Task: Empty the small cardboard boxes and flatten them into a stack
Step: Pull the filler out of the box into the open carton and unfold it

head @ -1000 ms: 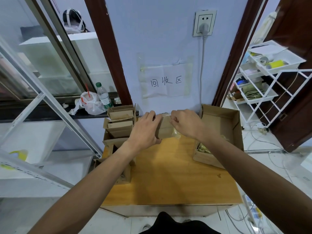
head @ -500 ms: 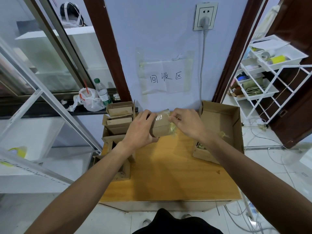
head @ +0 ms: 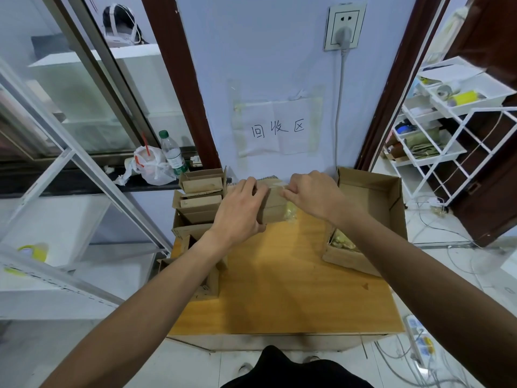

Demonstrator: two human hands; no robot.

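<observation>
Hardly any displacement is recorded against the frame half a second earlier: the small cardboard box (head: 272, 210) is still held between both hands over the far part of the bench (head: 279, 281), and only its tilt is slightly changed.

The left hand (head: 240, 211) is clasped round the left side of the box, with the fingers curled over its far top edge. The right hand (head: 314, 196) is set against the top right edge, fingers curled, where a strip of clear tape (head: 279, 184) is seen. Whether the tape itself is pinched cannot be told. A tuft of yellowish filling (head: 291, 212) is noted at the right face of the box.

A group of further small boxes (head: 201, 197), flaps open, is stood at the far left of the bench. A large open carton (head: 372, 191) is placed at the right, overhanging the edge, with yellowish material (head: 342, 239) in its near corner.
</observation>
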